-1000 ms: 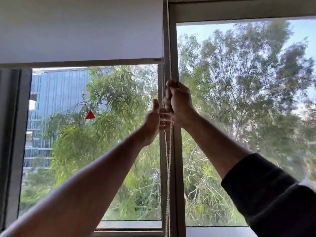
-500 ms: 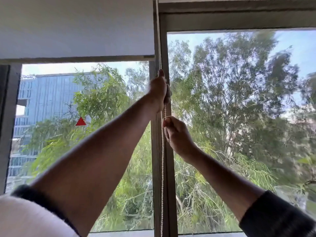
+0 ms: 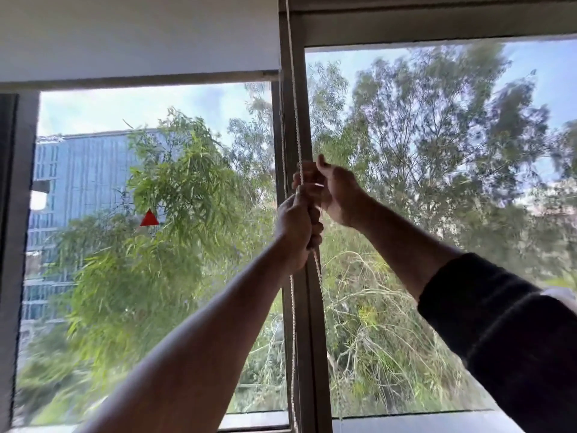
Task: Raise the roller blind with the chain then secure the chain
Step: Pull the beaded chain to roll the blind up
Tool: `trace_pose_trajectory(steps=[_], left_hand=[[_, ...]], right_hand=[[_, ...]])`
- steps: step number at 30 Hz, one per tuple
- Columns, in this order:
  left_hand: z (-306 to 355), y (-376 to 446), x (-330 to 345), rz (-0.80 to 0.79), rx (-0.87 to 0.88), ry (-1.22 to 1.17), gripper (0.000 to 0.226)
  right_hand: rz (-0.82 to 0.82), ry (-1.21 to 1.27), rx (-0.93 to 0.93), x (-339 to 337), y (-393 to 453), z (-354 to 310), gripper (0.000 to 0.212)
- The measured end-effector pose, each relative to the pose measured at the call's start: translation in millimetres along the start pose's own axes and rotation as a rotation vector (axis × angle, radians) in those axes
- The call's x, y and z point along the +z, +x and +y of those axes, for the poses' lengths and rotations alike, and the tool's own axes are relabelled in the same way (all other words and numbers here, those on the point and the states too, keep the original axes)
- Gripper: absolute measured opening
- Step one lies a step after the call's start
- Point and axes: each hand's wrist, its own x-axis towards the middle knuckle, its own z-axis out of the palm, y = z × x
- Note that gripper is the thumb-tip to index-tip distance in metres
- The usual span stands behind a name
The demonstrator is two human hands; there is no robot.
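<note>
Here both hands meet at the centre window post [image 3: 307, 307]. Left hand [image 3: 295, 226] fisted round the chain [image 3: 292, 323]; right hand [image 3: 332, 190] just above, fingers curled on the same chain. Roller blind [image 3: 137, 32] covers only the left pane's top, hem bar level.

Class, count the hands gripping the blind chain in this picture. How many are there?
2. The left hand grips the chain lower down; the right hand holds it just above.
</note>
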Motion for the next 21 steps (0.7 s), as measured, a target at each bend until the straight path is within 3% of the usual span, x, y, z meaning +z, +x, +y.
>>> trace_pose_trajectory(steps=[5,9,13,17,21], left_hand=[[-25.2,-18.2,-13.9,-0.004,-0.027,0.021,0.046],[-24.0,-21.7,-22.9,-0.027,-0.002,0.016,0.048],[-26.0,-23.7,-38.7,-0.143,-0.068,0.044,0.057],[-17.4,-5.7,-54.9,-0.142,-0.142,0.066,0.077],[10.0,21.6,-47.6,-0.115,-0.130,0.128,0.069]], right_hand=[[0.002,0.192,0.022,40.9,25.7,-32.8,0.039],[0.123,0.220,-0.002,55.8,29.8,-26.0,0.033],[0.053,0.301,-0.101,57.4,17.1,-13.3,0.036],[0.038,0.248,-0.131,49.5,-0.3,10.0,0.037],[0.001,0.276,-0.111,38.7,-23.0,31.6,0.036]])
